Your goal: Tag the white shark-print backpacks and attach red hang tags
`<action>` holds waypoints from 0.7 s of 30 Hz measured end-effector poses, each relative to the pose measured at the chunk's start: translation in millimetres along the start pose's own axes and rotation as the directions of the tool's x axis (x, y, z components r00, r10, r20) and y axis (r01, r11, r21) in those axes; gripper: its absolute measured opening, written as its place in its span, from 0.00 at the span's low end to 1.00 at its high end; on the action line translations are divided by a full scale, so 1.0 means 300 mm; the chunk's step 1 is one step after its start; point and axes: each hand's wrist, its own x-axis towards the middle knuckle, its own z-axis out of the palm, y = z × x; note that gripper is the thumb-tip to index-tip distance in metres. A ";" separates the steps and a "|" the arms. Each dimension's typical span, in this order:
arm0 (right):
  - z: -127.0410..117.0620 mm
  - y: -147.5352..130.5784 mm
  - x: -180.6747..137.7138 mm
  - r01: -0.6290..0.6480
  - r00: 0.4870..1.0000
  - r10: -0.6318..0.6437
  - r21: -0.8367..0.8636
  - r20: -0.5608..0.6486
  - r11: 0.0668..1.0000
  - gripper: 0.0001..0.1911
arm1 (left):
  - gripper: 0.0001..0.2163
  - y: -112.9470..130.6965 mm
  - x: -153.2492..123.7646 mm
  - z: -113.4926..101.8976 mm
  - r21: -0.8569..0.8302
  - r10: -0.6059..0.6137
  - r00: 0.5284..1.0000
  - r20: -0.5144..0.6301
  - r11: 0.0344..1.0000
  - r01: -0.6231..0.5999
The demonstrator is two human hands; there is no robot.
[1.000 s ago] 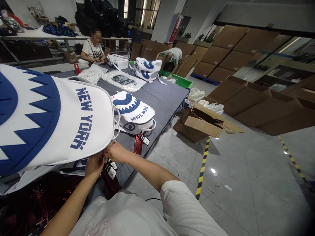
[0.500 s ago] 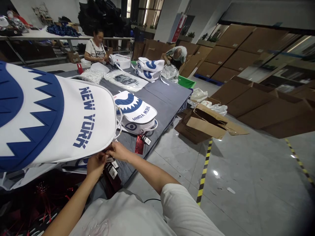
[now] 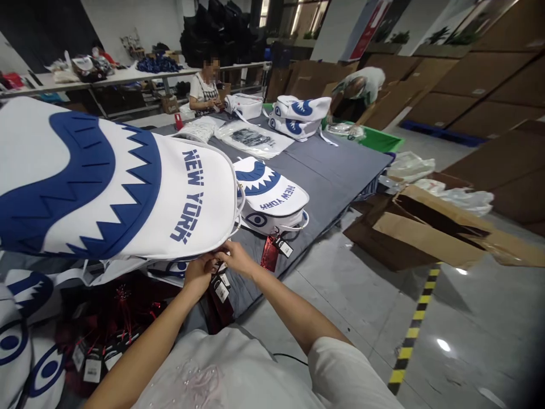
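A big white bag (image 3: 213, 199) with blue jagged teeth and "NEW YORK" lettering lies on a pile at the left. Below its near right corner, my left hand (image 3: 201, 272) and my right hand (image 3: 238, 260) meet with fingers pinched together. What they pinch is too small and hidden to make out. Black-and-white hang tags (image 3: 221, 291) dangle just under my fingers, over dark red shiny material. Beyond my right hand sits a smaller-looking matching bag (image 3: 272, 193), with a red shiny piece (image 3: 269, 254) and a tag (image 3: 284, 247) hanging from it.
More white bags (image 3: 298, 116) and a plastic-wrapped stack (image 3: 253, 139) are on the grey-covered table (image 3: 340, 153). An open carton (image 3: 426, 227) stands on the floor at right. Two people work beyond the table, one bending over a green bin (image 3: 378, 136). Red tagged pieces (image 3: 123, 318) lie at lower left.
My view has turned left, so everything sits further right and more bags show at lower left. Both hands stay pinched at the bag's corner. The bending person has leaned lower over the green bin.
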 end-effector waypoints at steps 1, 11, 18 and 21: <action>0.000 0.002 -0.001 0.001 1.000 -0.001 0.010 0.000 1.000 0.09 | 0.09 0.006 -0.002 -0.003 0.026 -0.018 1.000 -0.018 0.999 0.019; -0.006 0.010 -0.016 -0.023 0.999 0.024 0.045 -0.031 0.999 0.06 | 0.09 0.050 -0.021 -0.023 0.140 -0.012 0.999 -0.038 0.990 0.017; 0.009 0.025 -0.026 -0.030 0.997 0.035 0.074 -0.068 0.997 0.03 | 0.10 0.059 -0.021 -0.035 0.200 0.013 1.000 0.002 0.980 -0.013; 0.012 0.026 -0.032 -0.030 0.996 0.037 0.093 -0.081 0.995 0.03 | 0.09 0.063 -0.023 -0.040 0.216 0.032 0.999 0.015 0.976 -0.035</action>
